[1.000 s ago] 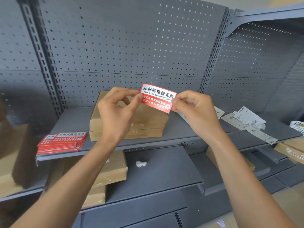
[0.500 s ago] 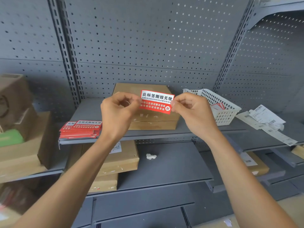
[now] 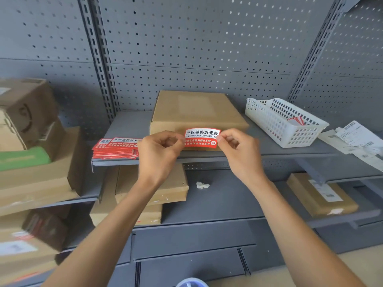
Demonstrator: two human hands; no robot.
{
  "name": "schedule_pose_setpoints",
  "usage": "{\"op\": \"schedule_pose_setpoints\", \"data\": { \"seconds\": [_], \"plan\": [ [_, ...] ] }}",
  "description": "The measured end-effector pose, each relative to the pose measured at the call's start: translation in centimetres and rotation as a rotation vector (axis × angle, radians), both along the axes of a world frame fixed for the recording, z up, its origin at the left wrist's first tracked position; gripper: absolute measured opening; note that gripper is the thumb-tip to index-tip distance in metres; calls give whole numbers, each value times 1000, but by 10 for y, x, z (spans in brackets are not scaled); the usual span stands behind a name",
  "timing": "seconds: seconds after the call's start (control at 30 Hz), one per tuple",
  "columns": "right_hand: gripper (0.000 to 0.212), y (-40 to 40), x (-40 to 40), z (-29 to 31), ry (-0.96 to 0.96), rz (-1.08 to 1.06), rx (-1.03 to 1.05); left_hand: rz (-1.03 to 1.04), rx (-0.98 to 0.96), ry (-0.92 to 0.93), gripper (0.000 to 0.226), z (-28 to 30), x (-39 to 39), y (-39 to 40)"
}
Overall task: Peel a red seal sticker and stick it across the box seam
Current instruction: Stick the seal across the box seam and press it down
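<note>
fingers [image 3: 179, 141] of both hands pinched tight on red seal sticker [image 3: 200, 138], before box [image 3: 196, 112]

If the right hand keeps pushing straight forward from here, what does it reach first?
Most likely the front edge of the flat brown cardboard box on the grey shelf, just behind the red seal sticker that the right hand pinches. Depth is unclear.

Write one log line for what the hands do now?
left hand, right hand: pinch red sticker ends | over box front edge
</note>
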State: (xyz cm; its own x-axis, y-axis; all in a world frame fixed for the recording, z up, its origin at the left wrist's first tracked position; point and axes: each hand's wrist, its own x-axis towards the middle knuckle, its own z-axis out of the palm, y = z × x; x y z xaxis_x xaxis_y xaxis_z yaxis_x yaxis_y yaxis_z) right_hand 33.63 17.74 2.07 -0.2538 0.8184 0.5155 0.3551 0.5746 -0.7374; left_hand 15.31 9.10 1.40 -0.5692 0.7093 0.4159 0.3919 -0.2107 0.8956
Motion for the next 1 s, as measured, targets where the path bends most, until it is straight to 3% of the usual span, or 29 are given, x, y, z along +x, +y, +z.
{"op": "schedule_pose_setpoints", "data": {
  "seconds": [0.43, 1.0],
  "plan": [
    [9, 2, -8, -16, 1, -36, 7, 73, -49, 156, 18, -14, -7, 7],
    [10, 7, -15, -17, -7, -94, -6, 79, -26, 170, 21, -12, -6, 12]
  ]
}}
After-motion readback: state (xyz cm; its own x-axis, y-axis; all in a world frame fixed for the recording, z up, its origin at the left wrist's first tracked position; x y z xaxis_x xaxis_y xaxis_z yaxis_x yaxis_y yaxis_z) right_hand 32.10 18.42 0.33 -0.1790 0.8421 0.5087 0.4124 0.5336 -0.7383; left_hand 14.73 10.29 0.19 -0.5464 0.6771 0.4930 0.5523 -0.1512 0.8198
